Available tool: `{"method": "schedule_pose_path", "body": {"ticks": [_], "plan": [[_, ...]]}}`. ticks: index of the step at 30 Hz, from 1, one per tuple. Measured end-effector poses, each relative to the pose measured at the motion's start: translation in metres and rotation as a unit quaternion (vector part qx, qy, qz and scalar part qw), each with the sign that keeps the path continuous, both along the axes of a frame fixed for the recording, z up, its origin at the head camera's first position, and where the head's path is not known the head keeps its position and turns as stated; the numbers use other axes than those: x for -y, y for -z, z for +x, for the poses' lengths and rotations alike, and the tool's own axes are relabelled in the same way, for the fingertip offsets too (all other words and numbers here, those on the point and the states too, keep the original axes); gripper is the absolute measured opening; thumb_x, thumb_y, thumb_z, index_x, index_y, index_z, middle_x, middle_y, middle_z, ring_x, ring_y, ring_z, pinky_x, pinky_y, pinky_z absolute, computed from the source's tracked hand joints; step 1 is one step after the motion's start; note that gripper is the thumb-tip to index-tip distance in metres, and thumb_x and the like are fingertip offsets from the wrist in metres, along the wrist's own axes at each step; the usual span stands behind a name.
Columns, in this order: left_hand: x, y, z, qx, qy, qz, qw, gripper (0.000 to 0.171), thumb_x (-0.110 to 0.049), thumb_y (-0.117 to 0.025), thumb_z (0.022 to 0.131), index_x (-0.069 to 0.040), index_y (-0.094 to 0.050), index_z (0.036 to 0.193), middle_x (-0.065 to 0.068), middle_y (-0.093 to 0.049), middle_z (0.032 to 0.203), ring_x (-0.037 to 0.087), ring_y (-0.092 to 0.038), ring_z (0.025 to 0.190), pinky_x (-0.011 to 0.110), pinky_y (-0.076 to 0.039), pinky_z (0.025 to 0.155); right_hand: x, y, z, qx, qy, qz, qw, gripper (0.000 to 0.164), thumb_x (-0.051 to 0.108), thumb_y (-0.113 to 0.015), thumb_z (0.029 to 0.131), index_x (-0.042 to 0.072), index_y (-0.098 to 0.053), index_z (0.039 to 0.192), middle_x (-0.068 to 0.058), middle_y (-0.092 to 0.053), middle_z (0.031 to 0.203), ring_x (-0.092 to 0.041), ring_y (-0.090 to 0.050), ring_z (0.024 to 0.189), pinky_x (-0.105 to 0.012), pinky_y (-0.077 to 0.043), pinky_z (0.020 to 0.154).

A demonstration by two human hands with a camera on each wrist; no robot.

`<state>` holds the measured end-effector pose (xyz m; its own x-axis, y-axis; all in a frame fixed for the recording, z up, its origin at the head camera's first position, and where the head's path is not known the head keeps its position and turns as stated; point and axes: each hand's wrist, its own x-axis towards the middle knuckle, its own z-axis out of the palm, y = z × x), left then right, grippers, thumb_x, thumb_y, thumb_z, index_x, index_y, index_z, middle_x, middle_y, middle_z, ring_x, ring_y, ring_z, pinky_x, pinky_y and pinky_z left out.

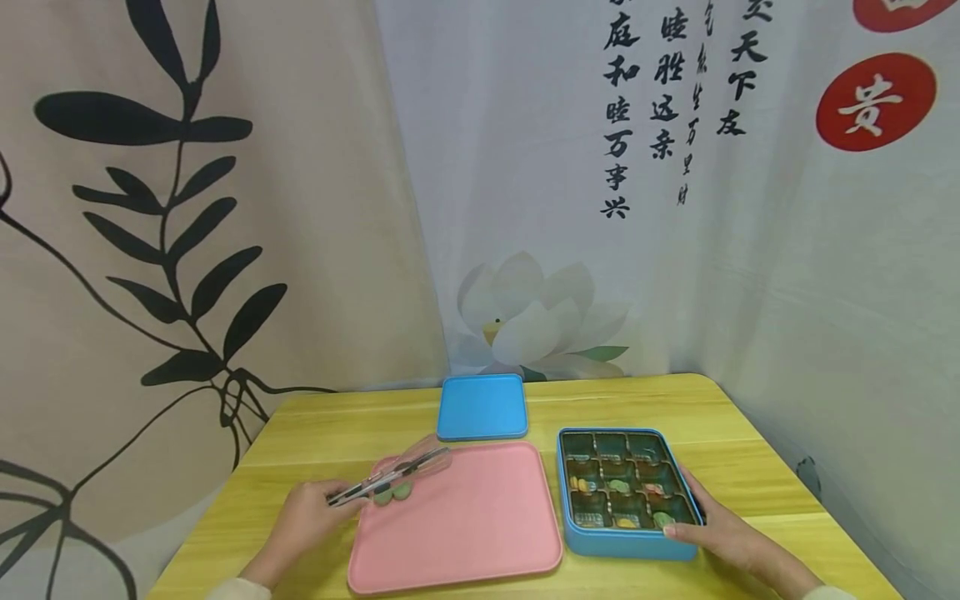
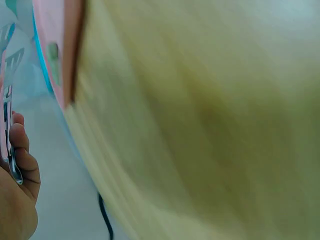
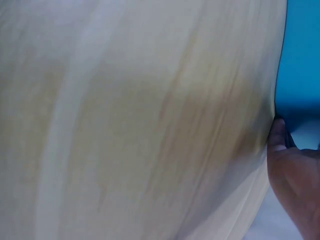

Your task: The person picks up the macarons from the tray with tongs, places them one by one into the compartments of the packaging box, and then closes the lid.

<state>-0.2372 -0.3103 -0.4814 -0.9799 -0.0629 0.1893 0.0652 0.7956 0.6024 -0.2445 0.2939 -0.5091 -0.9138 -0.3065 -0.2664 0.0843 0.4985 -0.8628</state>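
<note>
My left hand (image 1: 309,518) grips a pair of tongs (image 1: 386,477) with clear, slotted ends over the left edge of a pink tray (image 1: 468,525). In the left wrist view the fingers (image 2: 26,162) curl round the tongs' metal handle. Two small green pieces (image 1: 393,493) lie on the tray just below the tongs. To the right, my right hand (image 1: 723,533) holds the near right corner of a blue box (image 1: 630,543), thumb over the rim. A dark divided insert (image 1: 613,467) fills the box, with small yellow, green and red pieces in several compartments.
Behind the pink tray lies a smaller blue tray (image 1: 482,407), near the back edge of the wooden table (image 1: 315,433). A printed curtain (image 1: 525,167) hangs close behind the table and along its right side.
</note>
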Motion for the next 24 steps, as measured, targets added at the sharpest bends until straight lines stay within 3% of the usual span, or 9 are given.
{"method": "schedule_pose_path", "body": {"ticks": [4, 10, 24], "plan": [[0.024, 0.002, 0.014, -0.002, -0.008, -0.030, 0.9995, 0.026, -0.034, -0.085, 0.077, -0.013, -0.076, 0.090, -0.006, -0.066, 0.074, 0.011, -0.048, 0.060, 0.025, -0.040, 0.054, 0.000, 0.001, -0.001, 0.004, 0.000, -0.010, 1.000, 0.103, 0.035, -0.063, 0.098, 0.012, 0.020, 0.155, -0.034, 0.015, 0.156, -0.061, 0.006, 0.138, -0.077, -0.011, 0.102], [0.044, 0.007, 0.026, 0.026, -0.016, -0.033, 0.9990, 0.032, -0.035, -0.086, 0.076, -0.011, -0.077, 0.096, -0.004, -0.070, 0.082, 0.011, -0.050, 0.061, 0.025, -0.042, 0.055, -0.001, 0.001, 0.000, -0.006, 0.001, -0.005, 1.000, 0.104, 0.036, -0.064, 0.096, 0.010, 0.018, 0.156, -0.034, 0.014, 0.157, -0.060, 0.008, 0.138, -0.077, -0.006, 0.102], [0.050, 0.013, 0.028, 0.014, -0.012, -0.069, 0.9975, 0.032, -0.029, -0.087, 0.074, -0.008, -0.076, 0.097, -0.004, -0.069, 0.078, 0.010, -0.048, 0.057, 0.025, -0.043, 0.053, -0.001, 0.001, 0.001, -0.006, 0.002, -0.006, 1.000, 0.104, 0.036, -0.064, 0.096, 0.011, 0.017, 0.156, -0.034, 0.014, 0.157, -0.061, 0.007, 0.138, -0.078, -0.006, 0.101]]}}
